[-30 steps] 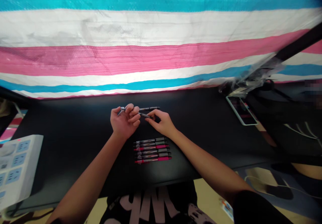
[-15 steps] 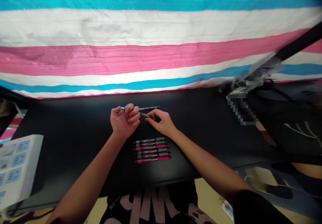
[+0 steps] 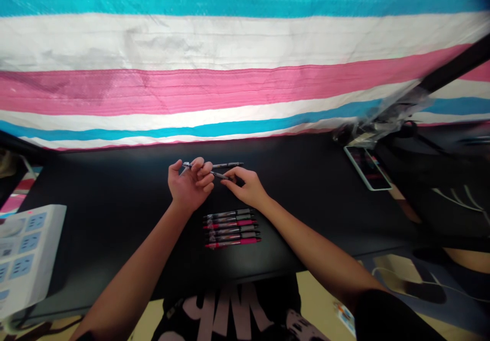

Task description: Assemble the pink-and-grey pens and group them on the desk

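A slim grey pen (image 3: 229, 165) lies level just above the middle of the frame, its left end caught in the curled fingers of the left hand (image 3: 189, 185), its right end jutting free over the black table (image 3: 115, 203). Just under it a second pen (image 3: 219, 175) bridges the gap between the two hands: it comes out of the left hand's closed fingers and slants down to the right hand (image 3: 248, 188), whose thumb and forefinger are pinched on its tip. Below the hands, near the table's front edge, a row of pens (image 3: 231, 227), some grey and some pink, lies side by side and touching. A phone (image 3: 367, 167) rests face up at right, a white power strip (image 3: 23, 254) sits at lower left, and a striped cloth (image 3: 229, 86) in blue, white and pink fills the upper half.
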`<state>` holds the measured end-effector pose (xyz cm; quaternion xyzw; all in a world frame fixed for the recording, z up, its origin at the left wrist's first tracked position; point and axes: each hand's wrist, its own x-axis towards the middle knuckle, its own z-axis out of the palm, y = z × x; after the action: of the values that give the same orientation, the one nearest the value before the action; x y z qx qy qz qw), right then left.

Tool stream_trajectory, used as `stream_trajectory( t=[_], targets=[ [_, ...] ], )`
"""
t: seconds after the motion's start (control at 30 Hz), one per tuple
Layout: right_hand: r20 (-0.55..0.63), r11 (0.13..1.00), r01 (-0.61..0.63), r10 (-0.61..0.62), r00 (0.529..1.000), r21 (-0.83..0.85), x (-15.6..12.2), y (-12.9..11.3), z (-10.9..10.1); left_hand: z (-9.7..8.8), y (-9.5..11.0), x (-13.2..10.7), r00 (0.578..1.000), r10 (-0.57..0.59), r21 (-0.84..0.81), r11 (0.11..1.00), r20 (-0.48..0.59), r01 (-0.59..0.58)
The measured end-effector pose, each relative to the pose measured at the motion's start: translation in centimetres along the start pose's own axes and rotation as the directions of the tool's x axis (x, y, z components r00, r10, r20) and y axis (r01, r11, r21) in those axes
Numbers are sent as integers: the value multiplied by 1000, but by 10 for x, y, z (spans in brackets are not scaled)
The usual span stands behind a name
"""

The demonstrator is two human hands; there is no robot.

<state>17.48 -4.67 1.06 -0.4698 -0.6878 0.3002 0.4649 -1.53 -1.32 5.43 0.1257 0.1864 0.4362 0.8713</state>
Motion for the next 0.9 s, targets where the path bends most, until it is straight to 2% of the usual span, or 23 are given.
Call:
stream_trajectory(
  t=[0.2,0.43,0.67,0.9],
  targets=[
    [74,1000,5,-5,997,-6,-1,0,-2,0,0,-1,1000,-20,9,1000,16,20],
    [208,995,-83,69,976,61,0,-1,-4,-3,0,0,998,-42,34,999,43,40],
    [185,997,-67,56,981,49,1,-3,-4,-1,1,-1,999,-35,21,999,16,35],
    [30,998,-45,44,999,46,0,-3,1,0,0,-2,1000,-22,-3,1000,5,22]
  ],
)
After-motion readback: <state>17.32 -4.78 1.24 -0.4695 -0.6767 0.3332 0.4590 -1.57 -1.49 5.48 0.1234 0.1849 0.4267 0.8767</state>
